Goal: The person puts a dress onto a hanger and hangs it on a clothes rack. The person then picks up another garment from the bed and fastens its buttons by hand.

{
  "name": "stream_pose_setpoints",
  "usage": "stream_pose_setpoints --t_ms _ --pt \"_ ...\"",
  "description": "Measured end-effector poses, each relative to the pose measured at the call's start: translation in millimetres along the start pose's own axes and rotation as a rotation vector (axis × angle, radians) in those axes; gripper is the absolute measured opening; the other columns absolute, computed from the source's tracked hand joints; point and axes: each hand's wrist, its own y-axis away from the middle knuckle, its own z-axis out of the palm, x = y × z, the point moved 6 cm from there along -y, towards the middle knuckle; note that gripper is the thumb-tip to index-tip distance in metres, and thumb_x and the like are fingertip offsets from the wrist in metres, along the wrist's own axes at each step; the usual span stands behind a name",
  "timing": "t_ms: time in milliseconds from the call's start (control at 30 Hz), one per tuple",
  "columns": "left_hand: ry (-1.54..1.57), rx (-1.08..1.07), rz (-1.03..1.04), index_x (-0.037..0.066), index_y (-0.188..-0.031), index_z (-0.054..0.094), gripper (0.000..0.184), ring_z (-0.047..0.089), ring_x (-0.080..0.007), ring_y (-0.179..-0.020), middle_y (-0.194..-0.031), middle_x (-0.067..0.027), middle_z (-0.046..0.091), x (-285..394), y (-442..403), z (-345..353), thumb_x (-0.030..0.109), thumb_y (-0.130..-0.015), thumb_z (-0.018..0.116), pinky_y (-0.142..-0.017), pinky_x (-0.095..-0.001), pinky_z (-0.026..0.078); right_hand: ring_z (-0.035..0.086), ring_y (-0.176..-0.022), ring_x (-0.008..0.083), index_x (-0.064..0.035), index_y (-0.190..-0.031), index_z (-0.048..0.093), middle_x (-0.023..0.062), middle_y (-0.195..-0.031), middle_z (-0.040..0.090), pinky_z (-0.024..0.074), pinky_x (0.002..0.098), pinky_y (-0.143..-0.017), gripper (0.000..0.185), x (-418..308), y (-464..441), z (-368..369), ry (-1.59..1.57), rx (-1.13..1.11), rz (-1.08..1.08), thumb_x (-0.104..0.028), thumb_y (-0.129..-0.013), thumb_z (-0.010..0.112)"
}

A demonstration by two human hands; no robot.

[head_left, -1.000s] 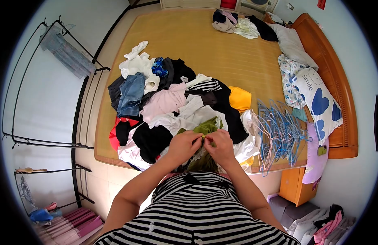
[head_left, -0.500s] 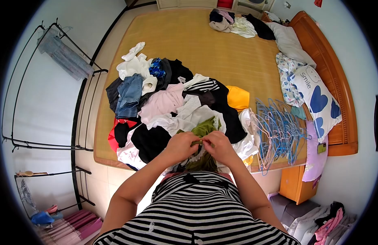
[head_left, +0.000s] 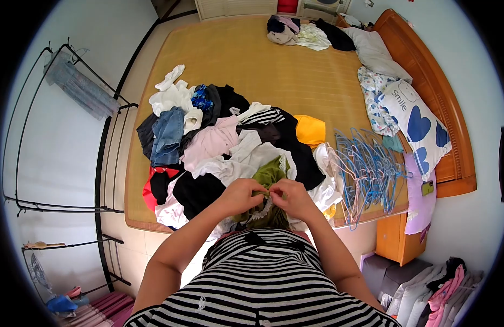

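Both hands meet at a green garment with white lace trim (head_left: 271, 170), close to my body at the bed's near edge. My left hand (head_left: 242, 196) pinches a bit of it, fingers closed. Beside it, almost touching, my right hand (head_left: 289, 196) pinches the same garment. The exact spot between my fingertips is too small to make out. Around the garment spreads a heap of clothes: a white garment (head_left: 230, 168), a black one (head_left: 197, 193), a pink one (head_left: 211, 143) and blue jeans (head_left: 168, 133).
Blue and pink hangers (head_left: 369, 177) lie piled at the right. A yellow cloth (head_left: 310, 131) is near them. Pillows (head_left: 418, 128) rest by the wooden headboard (head_left: 426, 82). A black clothes rack (head_left: 61, 210) stands at the left. More clothes (head_left: 312, 37) lie at the bed's far side.
The view has shifted slightly, so the bed and clothes sit a little differently in frame. Both hands stay at the green garment, fingers moved only slightly.
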Motion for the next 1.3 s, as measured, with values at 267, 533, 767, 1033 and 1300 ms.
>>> stream_pose_setpoints --t_ms 267,533,767,1033,1300 --pt "0.145 -0.035 -0.011 0.001 -0.091 0.069 0.020 0.061 -0.0250 -0.073 -0.078 -0.0126 0.064 -8 1 5 0.010 -0.074 0.062 -0.067 -0.0323 0.047 0.062 -0.064 0.0150 0.0013 -0.087 0.065 0.0092 -0.073 0.063 0.0495 0.0265 -0.061 0.013 11 9 7 -0.162 -0.045 0.190 -0.007 -0.077 0.066" --pt "0.171 -0.075 -0.012 0.001 -0.092 0.069 0.021 0.061 -0.0216 -0.070 -0.076 -0.0113 0.063 -14 5 8 0.011 -0.074 0.063 -0.066 -0.0312 0.047 0.059 -0.064 0.0119 0.0016 -0.089 0.066 0.0075 -0.073 0.064 0.0477 0.0247 -0.061 0.015 17 15 14 -0.241 -0.079 0.294 -0.009 -0.078 0.066" --pt "0.271 -0.016 -0.082 0.003 -0.093 0.069 0.023 0.061 -0.0215 -0.073 -0.079 -0.0124 0.065 -14 11 12 0.018 -0.077 0.067 -0.067 -0.0317 0.047 0.059 -0.063 0.0118 0.0018 -0.088 0.066 0.0072 -0.074 0.063 0.0477 0.0248 -0.061 0.015 23 14 13 -0.195 -0.037 0.274 -0.009 -0.078 0.066" --pt "0.224 0.050 -0.119 0.003 -0.093 0.069 0.023 0.061 -0.0224 -0.072 -0.080 -0.0130 0.065 -14 10 9 0.021 -0.078 0.069 -0.066 -0.0318 0.047 0.063 -0.066 0.0197 -0.0002 -0.088 0.067 0.0110 -0.077 0.064 0.0498 0.0290 -0.061 0.013 7 7 7 -0.095 -0.024 0.110 -0.008 -0.078 0.067" --pt "0.100 0.016 -0.027 0.004 -0.091 0.069 0.021 0.062 -0.0276 -0.075 -0.081 -0.0143 0.065 -10 8 8 0.019 -0.077 0.068 -0.068 -0.0344 0.048 0.062 -0.064 0.0243 0.0003 -0.087 0.065 0.0119 -0.075 0.062 0.0494 0.0319 -0.060 0.012 1 6 7 0.007 -0.052 0.019 -0.007 -0.078 0.067"
